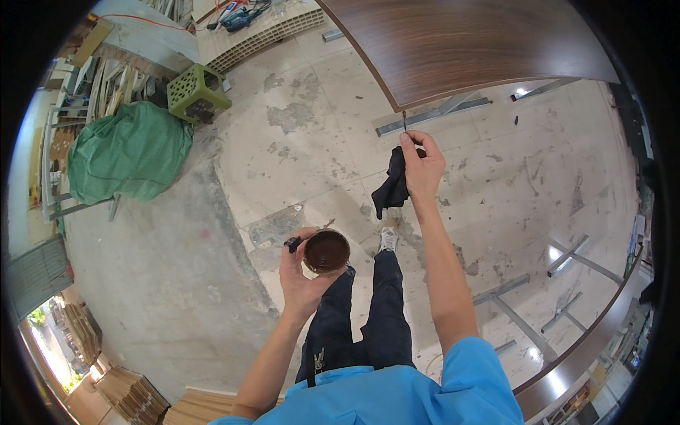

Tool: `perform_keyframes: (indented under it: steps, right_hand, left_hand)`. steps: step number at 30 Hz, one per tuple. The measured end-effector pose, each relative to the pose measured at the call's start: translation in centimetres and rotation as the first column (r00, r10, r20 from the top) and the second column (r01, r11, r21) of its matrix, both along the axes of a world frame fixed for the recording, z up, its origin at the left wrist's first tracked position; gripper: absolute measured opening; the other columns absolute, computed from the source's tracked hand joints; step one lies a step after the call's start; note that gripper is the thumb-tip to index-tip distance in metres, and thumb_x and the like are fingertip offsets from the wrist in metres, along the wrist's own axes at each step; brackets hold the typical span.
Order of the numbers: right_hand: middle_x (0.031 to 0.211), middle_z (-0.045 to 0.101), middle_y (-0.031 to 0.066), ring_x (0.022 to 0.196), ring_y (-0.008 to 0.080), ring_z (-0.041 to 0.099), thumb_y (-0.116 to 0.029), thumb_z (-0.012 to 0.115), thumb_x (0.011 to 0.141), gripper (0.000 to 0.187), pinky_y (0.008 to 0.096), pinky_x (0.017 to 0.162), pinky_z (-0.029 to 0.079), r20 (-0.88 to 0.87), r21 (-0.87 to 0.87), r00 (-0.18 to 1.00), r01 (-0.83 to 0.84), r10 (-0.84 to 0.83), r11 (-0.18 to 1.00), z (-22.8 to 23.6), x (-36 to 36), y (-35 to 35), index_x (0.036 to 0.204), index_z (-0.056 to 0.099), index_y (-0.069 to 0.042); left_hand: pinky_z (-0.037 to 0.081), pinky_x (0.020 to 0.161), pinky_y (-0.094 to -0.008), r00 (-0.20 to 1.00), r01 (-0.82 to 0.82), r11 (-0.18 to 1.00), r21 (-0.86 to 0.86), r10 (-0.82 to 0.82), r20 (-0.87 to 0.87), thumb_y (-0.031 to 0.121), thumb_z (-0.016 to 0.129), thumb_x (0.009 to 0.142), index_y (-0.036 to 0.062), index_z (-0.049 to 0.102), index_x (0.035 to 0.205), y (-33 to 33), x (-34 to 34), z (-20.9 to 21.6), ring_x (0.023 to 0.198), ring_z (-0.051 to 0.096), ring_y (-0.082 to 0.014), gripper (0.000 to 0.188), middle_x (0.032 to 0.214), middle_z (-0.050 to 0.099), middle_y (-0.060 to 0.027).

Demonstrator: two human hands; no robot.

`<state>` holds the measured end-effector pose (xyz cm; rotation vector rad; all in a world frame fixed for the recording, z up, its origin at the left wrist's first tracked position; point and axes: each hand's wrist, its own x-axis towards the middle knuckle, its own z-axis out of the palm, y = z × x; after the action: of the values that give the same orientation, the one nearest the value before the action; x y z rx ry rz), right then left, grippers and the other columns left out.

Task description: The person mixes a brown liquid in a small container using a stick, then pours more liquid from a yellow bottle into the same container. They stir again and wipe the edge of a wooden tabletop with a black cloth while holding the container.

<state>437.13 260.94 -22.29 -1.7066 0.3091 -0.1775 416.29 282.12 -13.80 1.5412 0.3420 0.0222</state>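
Note:
My left hand [300, 287] is wrapped round a small round tub [327, 252] of dark brown liquid, perhaps paint. A small black object [292, 244] sticks out by its fingers, too small to name. Out ahead, my right hand [425, 170] pinches a thin dark stick-like tool [405, 123], possibly a fine brush. Its upper end meets, or nearly meets, the near corner of a dark brown wood-grain board [467, 49]. From the same hand hangs a black cloth [392, 185].
Metal stand legs [439, 117] lie under the board. At right, another brown panel [567, 368] runs beside metal frames [520, 322]. A green stool [198, 93] and a green tarp-like sack [131, 152] stand at left. A power tool [237, 19] rests on boards at the back.

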Motion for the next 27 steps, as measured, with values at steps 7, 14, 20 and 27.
perform_keyframes:
  steps: [7, 14, 20, 27]
  right_hand:
    - [0.094, 0.077, 0.0076, 0.075, 0.0143, 0.065, -0.016, 0.078, 0.098, 0.018, 0.0301, 0.073, 0.054, 0.058, -0.067, 0.998, -0.003, 0.007, 0.998, -0.4, 1.1, -0.1, 0.107, 0.079, -0.001]
    - [0.094, 0.076, 0.0070, 0.075, 0.0142, 0.065, -0.018, 0.078, 0.098, 0.020, 0.0304, 0.073, 0.054, 0.016, -0.042, 0.997, 0.071, -0.070, 0.997, -0.7, 2.0, -0.8, 0.107, 0.078, -0.001]
    - [0.094, 0.076, 0.0065, 0.075, 0.0135, 0.064, -0.018, 0.078, 0.098, 0.019, 0.0297, 0.073, 0.053, 0.084, -0.059, 0.996, -0.005, 0.010, 0.998, -1.2, 2.1, -0.8, 0.107, 0.078, -0.001]
    - [0.097, 0.077, 0.0069, 0.076, 0.0153, 0.065, -0.016, 0.079, 0.097, 0.017, 0.0304, 0.074, 0.054, 0.082, -0.014, 0.986, 0.144, -0.142, 0.990, -1.1, 2.9, -2.6, 0.106, 0.077, -0.002]
  left_hand:
    - [0.052, 0.111, -0.0409, 0.999, 0.038, 0.998, 0.050, -0.039, 0.015, -0.002, 0.095, 0.073, 0.0064, 0.056, 0.137, -1.2, 0.5, -0.1, 0.126, 0.064, -0.0249, 0.075, 0.137, 0.061, -0.0083]
    - [0.055, 0.111, -0.0397, 0.998, 0.069, 0.993, 0.100, -0.068, -0.017, -0.008, 0.095, 0.070, 0.0069, 0.054, 0.140, -1.4, 0.4, -0.6, 0.128, 0.063, -0.0237, 0.083, 0.141, 0.058, -0.0096]
    - [0.054, 0.112, -0.0402, 0.996, 0.090, 0.986, 0.142, -0.087, -0.026, -0.006, 0.096, 0.070, 0.0058, 0.053, 0.140, -1.7, 0.7, -0.8, 0.128, 0.063, -0.0239, 0.083, 0.139, 0.059, -0.0099]
    - [0.054, 0.111, -0.0403, 0.995, 0.099, 0.980, 0.171, -0.093, -0.047, -0.004, 0.097, 0.070, 0.0057, 0.053, 0.139, -2.5, 1.0, -0.3, 0.128, 0.064, -0.0241, 0.082, 0.138, 0.059, -0.0101]
